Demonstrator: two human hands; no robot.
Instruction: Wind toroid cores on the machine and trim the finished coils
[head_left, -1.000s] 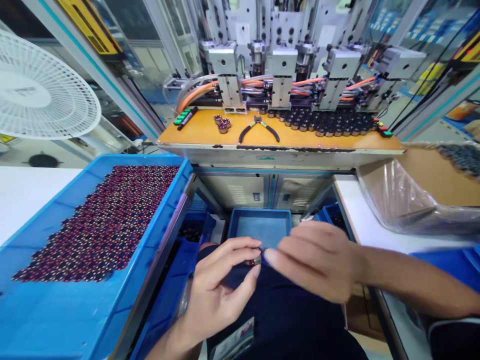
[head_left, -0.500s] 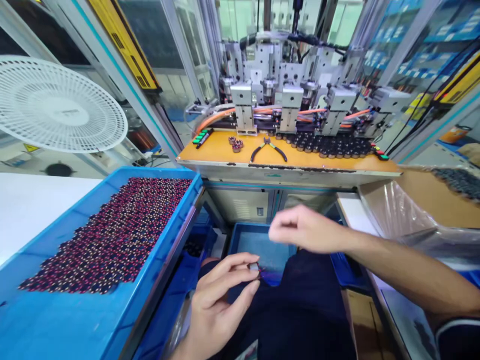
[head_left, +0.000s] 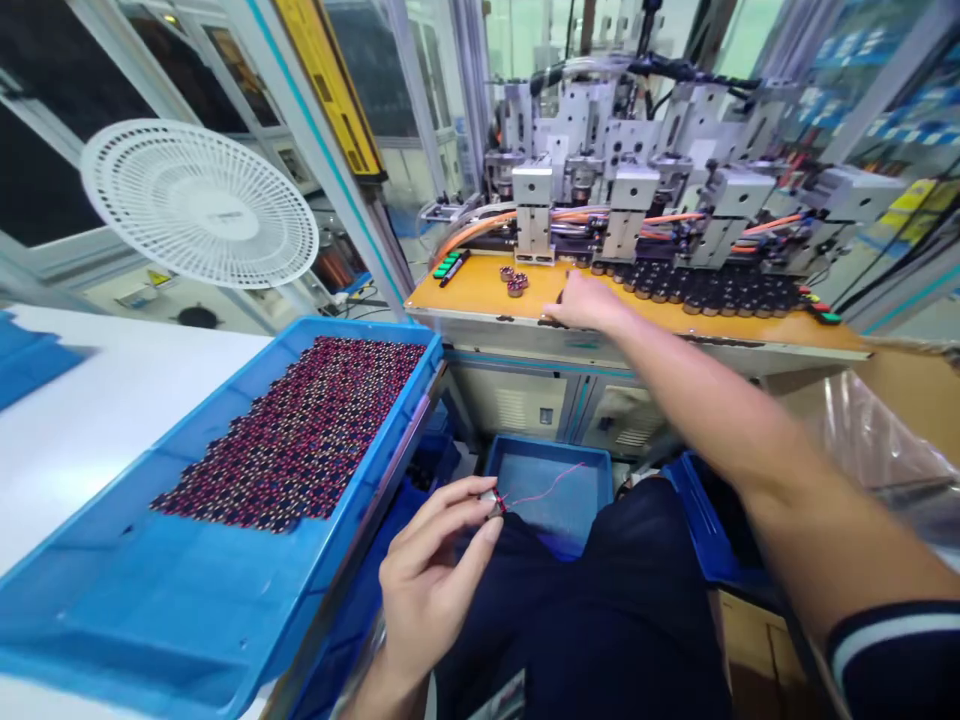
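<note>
My left hand (head_left: 431, 575), low in front of my lap, pinches a small wound motor stator (head_left: 494, 503) between thumb and fingertips. From the stator a thin pink wire (head_left: 553, 486) trails to the right, above a blue tray. On the orange bench top (head_left: 536, 300), my right hand (head_left: 590, 302) is closed over the spot of the pliers, its fingers curled. A dark bit of the pliers (head_left: 560, 297) shows by the fingertips; the hand and wrist hide most of them.
A large blue bin (head_left: 225, 590) at left holds many stators in rows. Two or three stators (head_left: 514, 282) and many black-topped round parts (head_left: 712, 290) sit on the bench before the machine (head_left: 622, 190). A blue tray (head_left: 600, 460) lies below; a white fan (head_left: 202, 205) stands left.
My right hand has moved forward and up from above the tray to the pliers on the bench. My left hand keeps the stator; its loose wire now shows. The view has turned left.
</note>
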